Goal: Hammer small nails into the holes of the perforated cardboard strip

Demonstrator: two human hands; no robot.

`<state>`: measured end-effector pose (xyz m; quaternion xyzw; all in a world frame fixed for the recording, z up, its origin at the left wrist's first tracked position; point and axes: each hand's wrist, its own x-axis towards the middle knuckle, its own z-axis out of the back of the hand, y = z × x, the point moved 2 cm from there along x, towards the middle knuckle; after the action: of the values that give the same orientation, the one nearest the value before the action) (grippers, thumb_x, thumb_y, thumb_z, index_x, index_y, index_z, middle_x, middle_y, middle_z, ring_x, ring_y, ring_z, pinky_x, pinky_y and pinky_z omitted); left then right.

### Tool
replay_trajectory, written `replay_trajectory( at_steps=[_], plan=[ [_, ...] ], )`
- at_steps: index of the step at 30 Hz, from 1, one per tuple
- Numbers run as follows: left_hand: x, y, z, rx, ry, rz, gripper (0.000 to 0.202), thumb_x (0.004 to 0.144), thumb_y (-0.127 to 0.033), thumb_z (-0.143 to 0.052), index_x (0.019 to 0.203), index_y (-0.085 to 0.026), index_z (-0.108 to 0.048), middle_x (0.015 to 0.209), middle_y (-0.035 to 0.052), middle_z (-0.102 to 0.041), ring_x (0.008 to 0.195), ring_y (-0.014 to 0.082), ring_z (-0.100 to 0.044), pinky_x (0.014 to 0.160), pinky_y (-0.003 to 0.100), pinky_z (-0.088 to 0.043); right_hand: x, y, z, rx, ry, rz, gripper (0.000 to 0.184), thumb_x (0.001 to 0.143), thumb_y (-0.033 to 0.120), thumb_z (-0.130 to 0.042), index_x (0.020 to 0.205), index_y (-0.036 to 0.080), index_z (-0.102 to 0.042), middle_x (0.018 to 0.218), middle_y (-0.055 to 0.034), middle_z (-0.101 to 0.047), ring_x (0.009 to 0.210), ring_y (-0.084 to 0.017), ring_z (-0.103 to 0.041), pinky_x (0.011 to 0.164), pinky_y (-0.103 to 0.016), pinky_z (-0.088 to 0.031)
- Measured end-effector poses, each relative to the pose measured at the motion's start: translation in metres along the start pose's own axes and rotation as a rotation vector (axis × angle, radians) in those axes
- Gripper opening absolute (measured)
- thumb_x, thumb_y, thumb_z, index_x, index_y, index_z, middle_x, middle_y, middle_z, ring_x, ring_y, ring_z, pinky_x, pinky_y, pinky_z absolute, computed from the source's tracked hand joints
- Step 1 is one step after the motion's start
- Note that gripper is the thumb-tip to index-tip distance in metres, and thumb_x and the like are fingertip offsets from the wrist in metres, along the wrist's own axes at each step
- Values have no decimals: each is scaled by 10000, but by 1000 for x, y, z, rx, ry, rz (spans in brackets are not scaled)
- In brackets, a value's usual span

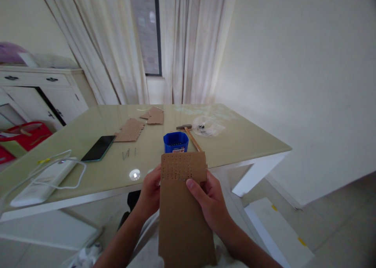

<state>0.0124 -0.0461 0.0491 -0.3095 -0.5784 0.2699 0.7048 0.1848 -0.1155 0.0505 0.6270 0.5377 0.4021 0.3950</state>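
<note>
A long brown cardboard piece (184, 217) stands tilted up in front of my lap, with rows of small holes punched across its upper part. My left hand (150, 193) grips it along the left edge, its fingers partly hidden behind the board. On the opposite edge my right hand (210, 199) is closed around it, thumb pressed on the front face just below the holes. Right behind the board's top edge is a blue open container (175, 140) with a label, dark bits inside. A hammer (194, 139) with a wooden handle lies beside it.
Several nails (128, 153) lie left of the container, near a phone (99, 148). Torn cardboard pieces (131, 130) lie farther back. A clear plastic bag (210, 127) sits by the hammer. A white power strip (45, 183) with a cable occupies the table's left end.
</note>
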Motion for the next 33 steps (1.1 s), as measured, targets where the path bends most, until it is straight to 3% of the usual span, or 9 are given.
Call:
replay_trajectory(
  at_steps=[12, 16, 18, 20, 21, 24, 26, 30, 33],
  plan=[
    [-21, -1, 2, 36, -127, 68, 302, 893, -412, -817, 648, -238, -789, 715, 21, -776, 634, 208, -688, 580, 294, -608, -7, -8, 0, -46, 80, -41, 455, 914, 562, -910, 1176, 234, -733, 1025, -41, -839, 891, -222, -792, 803, -345, -634],
    [-11, 17, 13, -26, -32, 120, 171, 911, -379, -852, 998, -232, -865, 908, 54, -819, 747, 206, -730, 691, 298, -636, -4, -17, 6, -81, 2, -62, 476, 910, 582, -906, 1176, 229, -731, 1020, -48, -838, 913, -236, -791, 814, -356, -634],
    [-9, 19, 28, -36, -168, 85, 231, 995, -338, -786, 1203, -246, -827, 1104, 80, -815, 861, 188, -734, 772, 283, -626, -3, -20, 7, -72, 7, -83, 494, 919, 593, -893, 1209, 228, -729, 1059, -60, -846, 954, -253, -801, 860, -385, -642],
    [-8, 9, 43, 56, -351, -50, 208, 1050, -279, -725, 1243, -270, -804, 1178, 69, -786, 958, 174, -720, 845, 273, -599, -4, -22, 6, -70, 12, -98, 499, 921, 600, -887, 1211, 228, -724, 1056, -64, -849, 934, -257, -805, 856, -394, -647],
    [-8, 2, 47, 138, -358, -132, 201, 1051, -255, -727, 1233, -281, -806, 1181, 59, -779, 1005, 177, -713, 887, 281, -586, -4, -22, 6, -74, 13, -106, 501, 918, 603, -888, 1205, 228, -720, 1034, -61, -849, 904, -254, -804, 829, -387, -648],
    [-6, -21, 42, 377, 20, -297, 191, 1005, -256, -812, 1188, -308, -827, 1152, 39, -797, 1077, 207, -702, 976, 330, -555, -6, -23, 3, -101, 15, -96, 495, 918, 600, -886, 1188, 222, -715, 960, -49, -838, 844, -238, -783, 733, -333, -619],
    [-6, -30, 32, 434, 174, -308, 121, 1010, -237, -812, 1100, -315, -835, 1122, 25, -813, 1072, 209, -693, 984, 338, -538, -6, -22, 1, -114, 18, -70, 471, 927, 585, -883, 1170, 217, -718, 952, -47, -832, 837, -229, -768, 706, -312, -597],
    [-17, -39, 22, 293, 146, -335, 173, 1064, -166, -706, 1031, -302, -807, 991, 20, -801, 977, 198, -690, 931, 346, -535, -4, -21, 3, -162, 18, -61, 436, 937, 574, -878, 1138, 219, -725, 982, -60, -842, 842, -236, -770, 723, -329, -603],
    [-18, -30, 37, 176, 118, -327, 170, 1052, -189, -692, 1061, -305, -815, 956, 28, -806, 904, 199, -722, 879, 351, -571, -3, -23, 7, -192, 9, -104, 465, 921, 597, -886, 1148, 221, -732, 978, -67, -850, 861, -262, -794, 741, -357, -624]
  ],
)
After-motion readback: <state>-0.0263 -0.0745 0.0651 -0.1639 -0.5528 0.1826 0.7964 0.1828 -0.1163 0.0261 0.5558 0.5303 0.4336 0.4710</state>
